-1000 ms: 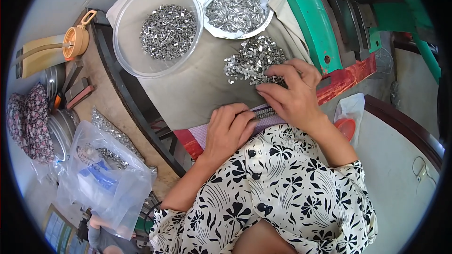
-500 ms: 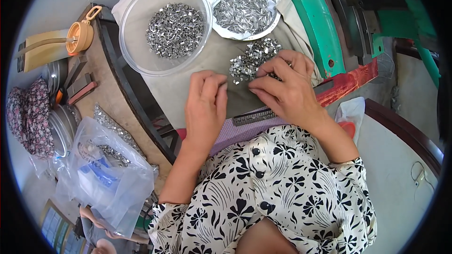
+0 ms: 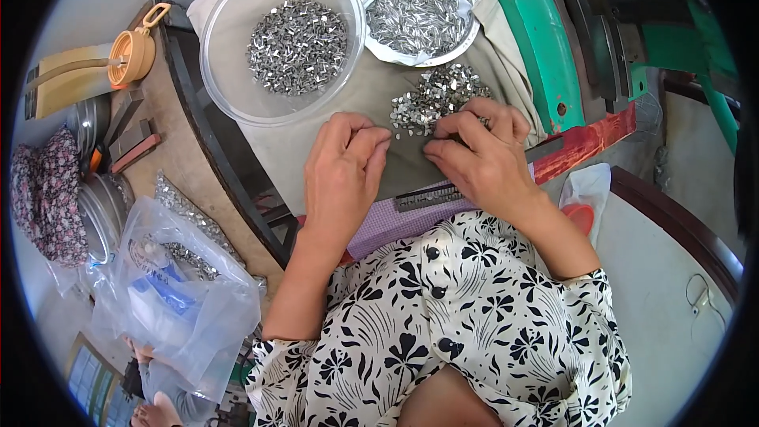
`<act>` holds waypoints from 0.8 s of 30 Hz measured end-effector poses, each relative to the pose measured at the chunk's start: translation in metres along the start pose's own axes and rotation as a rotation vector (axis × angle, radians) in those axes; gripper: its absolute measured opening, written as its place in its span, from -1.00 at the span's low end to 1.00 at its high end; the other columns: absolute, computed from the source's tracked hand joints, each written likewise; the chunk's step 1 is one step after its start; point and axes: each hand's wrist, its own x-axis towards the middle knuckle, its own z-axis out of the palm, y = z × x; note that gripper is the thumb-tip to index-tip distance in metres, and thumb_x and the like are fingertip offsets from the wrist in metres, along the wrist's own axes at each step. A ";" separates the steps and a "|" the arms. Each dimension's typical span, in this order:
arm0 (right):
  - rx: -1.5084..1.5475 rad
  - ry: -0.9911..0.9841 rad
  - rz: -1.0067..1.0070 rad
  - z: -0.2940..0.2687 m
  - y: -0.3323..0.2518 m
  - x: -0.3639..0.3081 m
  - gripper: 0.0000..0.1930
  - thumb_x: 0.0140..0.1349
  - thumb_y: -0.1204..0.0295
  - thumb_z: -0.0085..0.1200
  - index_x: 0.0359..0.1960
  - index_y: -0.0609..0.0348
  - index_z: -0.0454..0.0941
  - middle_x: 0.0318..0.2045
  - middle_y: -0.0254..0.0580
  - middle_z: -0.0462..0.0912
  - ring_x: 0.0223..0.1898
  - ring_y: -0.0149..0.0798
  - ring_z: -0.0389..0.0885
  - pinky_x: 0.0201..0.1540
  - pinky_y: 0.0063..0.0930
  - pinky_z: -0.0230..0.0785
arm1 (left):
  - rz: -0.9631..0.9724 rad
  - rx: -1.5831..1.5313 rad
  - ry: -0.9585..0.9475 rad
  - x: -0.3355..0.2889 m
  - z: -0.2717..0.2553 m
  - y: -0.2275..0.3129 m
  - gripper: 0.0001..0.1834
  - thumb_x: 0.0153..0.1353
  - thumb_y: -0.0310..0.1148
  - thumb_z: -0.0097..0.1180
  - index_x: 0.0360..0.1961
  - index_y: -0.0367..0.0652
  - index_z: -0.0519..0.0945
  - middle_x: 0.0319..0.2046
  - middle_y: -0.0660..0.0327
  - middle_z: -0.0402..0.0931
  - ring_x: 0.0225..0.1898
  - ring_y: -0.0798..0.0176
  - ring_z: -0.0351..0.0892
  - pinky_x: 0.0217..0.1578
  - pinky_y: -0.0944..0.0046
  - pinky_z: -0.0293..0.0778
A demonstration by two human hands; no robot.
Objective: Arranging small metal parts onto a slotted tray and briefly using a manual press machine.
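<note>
Two hands are working close over loose parts, so spills and mix-ups are looking like the main risks. Left hand (image 3: 346, 160) is hanging over the drab cloth (image 3: 296, 162), fingers curling inward; can't tell whether it's holding anything. Right hand (image 3: 489, 146) is bending its fingers at the near edge of the pile of small metal pieces (image 3: 435, 99); fingertips are sitting close together, but can't tell if a piece is between them. Pile is lying loose on the cloth, just beside the white bowl (image 3: 476, 32) of slivers, so a careless flick could be mixing parts. Stray bits are already sitting at its near-left edge. Dark strip (image 3: 431, 198) is lying on the purple mat (image 3: 375, 229), close to the patterned shirt (image 3: 403, 308); a dropping right wrist or a forward lean could be knocking it. Clear tub (image 3: 229, 63) and bowl are both standing on that cloth; any tug on it could be shifting everything together.
</note>
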 end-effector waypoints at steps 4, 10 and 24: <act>0.101 0.011 0.110 0.002 -0.001 -0.003 -0.85 -0.10 0.32 0.42 -0.46 -0.09 0.70 -0.23 -0.53 0.58 0.01 -0.20 0.43 0.01 -0.21 0.03 | 0.039 0.099 0.008 0.003 0.005 0.004 -0.86 0.04 -0.52 0.32 -0.34 -0.18 0.65 -0.29 0.21 0.49 -0.27 0.09 0.52 -0.28 0.12 0.46; 0.108 0.012 0.219 0.001 -0.006 -0.004 -0.82 -0.15 0.36 0.43 -0.48 -0.06 0.68 -0.20 -0.51 0.57 0.03 -0.14 0.41 0.02 -0.16 0.02 | 0.104 0.151 -0.017 0.000 0.013 0.010 -0.84 0.04 -0.49 0.31 -0.32 -0.15 0.63 -0.28 0.23 0.49 -0.26 0.10 0.51 -0.27 0.13 0.44; 0.226 -0.053 0.156 -0.034 0.016 -0.056 -0.78 -0.17 0.41 0.40 -0.41 -0.01 0.69 -0.16 -0.43 0.60 0.02 -0.07 0.40 0.07 -0.24 0.13 | 0.170 -0.126 -0.250 -0.035 0.010 0.028 -0.81 -0.04 -0.50 0.34 -0.35 -0.13 0.62 -0.27 0.27 0.52 -0.27 0.13 0.52 -0.23 0.15 0.37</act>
